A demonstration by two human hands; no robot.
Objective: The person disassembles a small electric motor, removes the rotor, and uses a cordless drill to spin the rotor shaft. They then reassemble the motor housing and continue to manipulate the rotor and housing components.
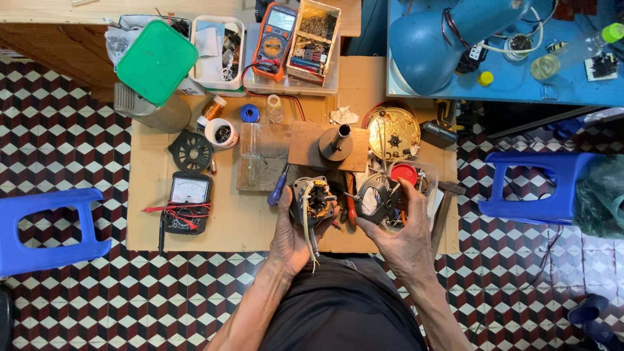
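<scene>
Left hand (292, 231) grip closed around small motor (312, 200), wires trailing below the palm. Right hand (400, 234) grip closed on round motor cover (377, 196), just right of the motor, above cardboard-covered tabletop (240, 221).

— What is being held over the cardboard?

— Two parts of a small electric motor. The motor core (312, 200) is a squat metal block with copper-coloured windings showing on top and pale wires trailing down toward the person's lap. It sits upright, gripped from below.

— And the other part?

— A dark, ring-shaped motor housing (379, 197) with an open centre, tilted, held just to the right of the core, close but apart.
</scene>
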